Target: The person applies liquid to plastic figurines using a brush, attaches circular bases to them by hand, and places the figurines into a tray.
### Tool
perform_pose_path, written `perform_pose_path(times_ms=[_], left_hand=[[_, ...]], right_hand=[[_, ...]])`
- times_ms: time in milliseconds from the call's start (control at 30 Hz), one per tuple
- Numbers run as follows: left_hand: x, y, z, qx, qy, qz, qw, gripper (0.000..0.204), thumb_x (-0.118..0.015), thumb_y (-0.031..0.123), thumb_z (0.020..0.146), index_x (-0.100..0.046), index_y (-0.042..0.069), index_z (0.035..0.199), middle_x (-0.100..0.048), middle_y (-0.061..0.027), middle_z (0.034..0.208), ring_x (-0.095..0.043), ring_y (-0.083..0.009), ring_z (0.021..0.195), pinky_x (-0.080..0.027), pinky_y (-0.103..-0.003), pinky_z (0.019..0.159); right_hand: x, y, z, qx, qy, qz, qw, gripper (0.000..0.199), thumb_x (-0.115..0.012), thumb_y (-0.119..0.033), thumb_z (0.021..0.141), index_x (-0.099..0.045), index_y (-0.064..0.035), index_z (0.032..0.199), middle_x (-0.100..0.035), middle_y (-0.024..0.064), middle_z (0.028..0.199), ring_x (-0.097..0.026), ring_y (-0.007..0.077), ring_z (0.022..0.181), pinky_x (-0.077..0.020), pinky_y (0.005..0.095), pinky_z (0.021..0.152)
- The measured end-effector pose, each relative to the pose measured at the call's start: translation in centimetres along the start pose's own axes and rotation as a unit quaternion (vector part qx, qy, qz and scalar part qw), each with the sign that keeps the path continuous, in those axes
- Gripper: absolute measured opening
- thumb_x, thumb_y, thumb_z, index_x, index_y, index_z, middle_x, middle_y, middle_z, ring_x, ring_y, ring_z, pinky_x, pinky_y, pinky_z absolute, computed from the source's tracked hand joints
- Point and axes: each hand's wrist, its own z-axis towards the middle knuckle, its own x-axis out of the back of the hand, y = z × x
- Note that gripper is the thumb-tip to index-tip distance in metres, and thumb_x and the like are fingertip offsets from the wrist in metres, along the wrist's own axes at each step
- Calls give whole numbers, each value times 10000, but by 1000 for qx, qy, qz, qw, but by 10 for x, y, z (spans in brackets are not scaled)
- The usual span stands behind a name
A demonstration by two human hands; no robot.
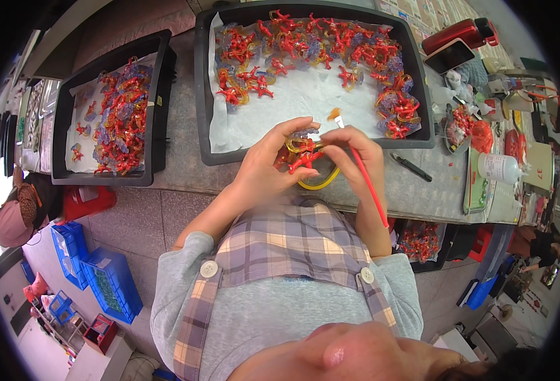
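My left hand (pixel 259 166) is closed around a small red and clear-yellow plastic figurine (pixel 304 162), holding it in front of my apron at the bench edge. Between the fingers of my right hand (pixel 364 154) is a thin paintbrush (pixel 370 187). Its red handle slants down towards me, and its orange-brown bristles point up and away. The right fingertips are close by the figurine; whether they touch it I cannot tell. Just beyond both hands lies a large black tray (pixel 201 89) lined with white paper, bearing many red, yellow and purple figurines (pixel 296 41) along its far and right sides.
To the left stands a second black tray (pixel 158 120) heaped with similar figurines. A black pen (pixel 411 167) lies right of my hands. Farther right are a phone (pixel 449 56), a red bottle (pixel 461 35), a bowl (pixel 456 143) and a white bottle (pixel 499 169). Blue crates (pixel 112 286) sit on the floor.
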Motion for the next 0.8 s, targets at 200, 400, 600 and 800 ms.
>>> perform_pose_path(times_ms=[200, 400, 600, 800], left_hand=[[1, 7, 1, -9, 1, 8, 1000, 638, -764, 100, 658, -460, 78, 1219, -526, -88, 1176, -562, -200, 1014, -487, -293, 820], [3, 18, 3, -24, 27, 111, 993, 591, -767, 107, 650, -500, 74, 1177, -540, -97, 1123, -568, -232, 981, -484, -308, 791], [3, 15, 6, -33, 15, 182, 983, 601, -765, 101, 622, -507, 69, 1163, -554, -111, 1089, -566, -266, 959, -486, -329, 773], [3, 16, 6, -31, 25, 200, 979, 590, -756, 90, 620, -511, 70, 1156, -557, -112, 1097, -561, -278, 971, -478, -335, 796]], right_hand=[[-8, -2, 0, -31, 38, 20, 999, 102, -596, -19, 812, -618, -1, 910, -609, 64, 766, -591, 114, 715, -458, 229, 648], [7, -13, -3, 51, 81, 33, 995, 193, -507, -111, 880, -628, 18, 958, -613, 76, 762, -554, 139, 700, -437, 242, 651], [-7, -28, -2, 190, -20, -85, 978, 88, -609, -90, 786, -619, -9, 753, -586, 78, 686, -539, 215, 633, -417, 308, 585], [-4, -27, 1, 150, -15, -112, 982, 73, -652, -86, 745, -614, -25, 731, -597, 78, 698, -554, 238, 637, -431, 304, 589]])
